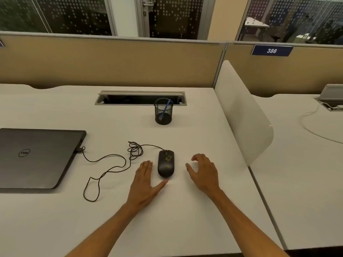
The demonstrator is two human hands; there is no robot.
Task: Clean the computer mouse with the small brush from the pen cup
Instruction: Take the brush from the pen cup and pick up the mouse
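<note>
A black wired computer mouse (165, 163) lies on the white desk (194, 136) in front of me. My left hand (145, 184) rests flat just left of it, fingers together, thumb tip close to the mouse's near end. My right hand (203, 170) hovers a little to the right of the mouse, fingers curled and apart, holding nothing. Farther back stands a black mesh pen cup (163, 111) with a small blue brush (165, 109) leaning inside it.
A shut grey laptop (37, 157) lies at the left, with the mouse cable (111, 164) looping from its side across the desk. A cable slot (140, 98) sits behind the cup. A white divider panel (241, 115) bounds the desk on the right.
</note>
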